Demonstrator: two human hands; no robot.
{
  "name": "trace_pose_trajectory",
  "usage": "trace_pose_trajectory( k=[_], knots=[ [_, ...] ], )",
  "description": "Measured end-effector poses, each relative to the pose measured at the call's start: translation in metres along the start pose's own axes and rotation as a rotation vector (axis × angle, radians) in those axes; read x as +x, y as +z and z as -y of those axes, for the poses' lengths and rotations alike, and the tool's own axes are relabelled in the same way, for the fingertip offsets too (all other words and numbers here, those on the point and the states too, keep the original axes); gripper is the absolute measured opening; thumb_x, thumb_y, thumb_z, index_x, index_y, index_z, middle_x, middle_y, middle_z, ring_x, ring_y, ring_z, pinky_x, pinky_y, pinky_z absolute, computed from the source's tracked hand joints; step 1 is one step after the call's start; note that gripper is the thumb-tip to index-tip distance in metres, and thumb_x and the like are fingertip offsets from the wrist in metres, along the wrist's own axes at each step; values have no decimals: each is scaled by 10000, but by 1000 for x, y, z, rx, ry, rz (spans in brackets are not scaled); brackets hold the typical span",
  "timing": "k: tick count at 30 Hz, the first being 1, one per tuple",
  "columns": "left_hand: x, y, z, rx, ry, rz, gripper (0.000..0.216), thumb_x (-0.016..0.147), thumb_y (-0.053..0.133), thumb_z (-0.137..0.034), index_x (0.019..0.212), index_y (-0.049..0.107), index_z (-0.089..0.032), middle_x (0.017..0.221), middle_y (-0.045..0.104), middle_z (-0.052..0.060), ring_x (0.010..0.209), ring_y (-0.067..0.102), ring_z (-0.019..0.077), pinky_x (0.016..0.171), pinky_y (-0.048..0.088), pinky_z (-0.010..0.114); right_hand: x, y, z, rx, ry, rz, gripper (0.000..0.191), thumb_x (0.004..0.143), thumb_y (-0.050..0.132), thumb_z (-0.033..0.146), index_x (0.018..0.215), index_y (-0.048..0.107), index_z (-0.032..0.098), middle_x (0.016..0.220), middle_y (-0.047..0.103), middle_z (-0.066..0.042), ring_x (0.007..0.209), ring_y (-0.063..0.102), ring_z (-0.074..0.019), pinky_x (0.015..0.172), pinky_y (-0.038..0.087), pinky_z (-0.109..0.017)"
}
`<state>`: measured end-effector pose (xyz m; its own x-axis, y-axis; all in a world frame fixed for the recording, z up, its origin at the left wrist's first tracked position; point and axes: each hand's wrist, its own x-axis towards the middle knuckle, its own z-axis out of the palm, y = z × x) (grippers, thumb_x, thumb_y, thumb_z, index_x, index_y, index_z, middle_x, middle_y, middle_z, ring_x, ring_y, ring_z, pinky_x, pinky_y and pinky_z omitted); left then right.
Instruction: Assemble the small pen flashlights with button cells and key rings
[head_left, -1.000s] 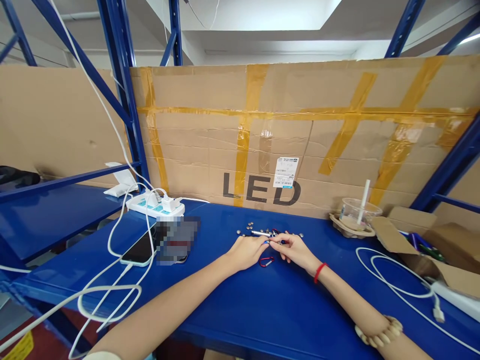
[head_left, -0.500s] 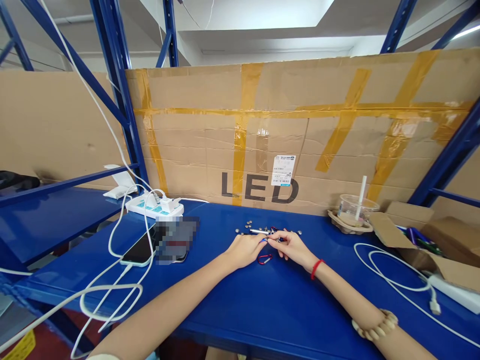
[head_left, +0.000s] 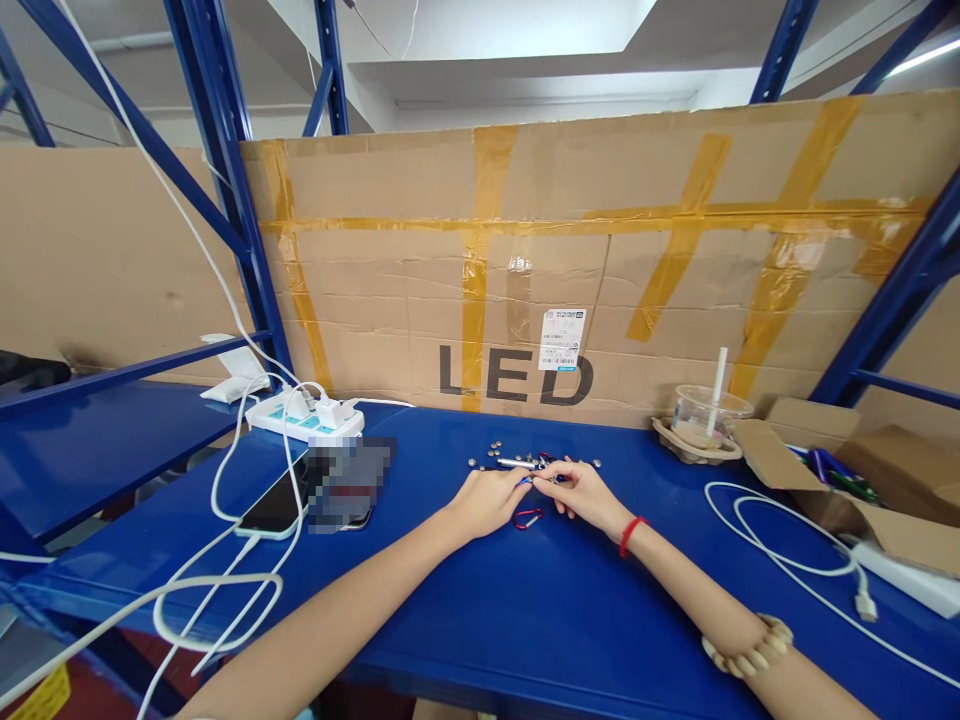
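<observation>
My left hand (head_left: 487,500) and my right hand (head_left: 583,492) meet at the middle of the blue shelf top (head_left: 525,610). Both pinch a small blue object (head_left: 534,478) held between their fingertips; it is too small to name. A red carabiner (head_left: 528,519) lies on the shelf just below the hands. A silver pen-like tube (head_left: 517,463) and several small round silver discs (head_left: 495,452) are scattered just behind the fingers. My right wrist wears a red string, and a beaded bracelet sits further up the arm.
A white power strip (head_left: 304,420) with plugs and looping white cables, plus a phone (head_left: 274,508), lie at the left. A plastic cup with a straw (head_left: 709,415) stands at the right, beside an open cardboard box (head_left: 847,490) and another white cable (head_left: 787,560). A taped cardboard wall stands behind.
Both hands stay together on the small blue object with barely any movement. The view has shifted slightly.
</observation>
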<state>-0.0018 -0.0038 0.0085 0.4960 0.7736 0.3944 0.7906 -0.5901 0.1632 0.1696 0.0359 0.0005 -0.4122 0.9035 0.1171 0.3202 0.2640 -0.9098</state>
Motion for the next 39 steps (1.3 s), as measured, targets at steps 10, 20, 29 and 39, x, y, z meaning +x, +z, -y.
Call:
trace_pose_trajectory(
  k=[10, 20, 29, 39],
  knots=[
    [0, 2, 2, 46, 14, -12, 302, 899, 266, -285, 1111, 467, -206, 998, 628, 25, 871, 599, 169, 681, 472, 253, -1, 1, 2, 1, 12, 0, 404, 598, 611, 504, 747, 605, 129, 372, 447, 62, 302, 373, -43, 302, 317, -167],
    [0, 1, 1, 47, 10, -3, 301, 896, 270, -281, 1092, 480, -189, 1011, 622, 35, 879, 596, 179, 687, 473, 258, -2, 0, 5, -8, 30, 12, 424, 596, 609, 509, 772, 613, 123, 370, 451, 58, 312, 378, -46, 316, 319, -172],
    [0, 0, 1, 38, 6, 12, 301, 901, 253, -292, 1072, 485, -206, 983, 633, 28, 850, 604, 169, 679, 465, 248, 2, 0, 0, 4, 18, 2, 370, 626, 614, 452, 791, 616, 121, 379, 467, 58, 314, 393, -40, 315, 329, -152],
    [4, -1, 0, -34, -24, 36, 316, 900, 232, -316, 1039, 505, -239, 920, 647, 5, 824, 612, 165, 673, 457, 242, 0, -1, 4, 7, 11, -38, 293, 629, 635, 380, 759, 616, 118, 391, 473, 64, 314, 431, -42, 290, 319, -137]
  ],
)
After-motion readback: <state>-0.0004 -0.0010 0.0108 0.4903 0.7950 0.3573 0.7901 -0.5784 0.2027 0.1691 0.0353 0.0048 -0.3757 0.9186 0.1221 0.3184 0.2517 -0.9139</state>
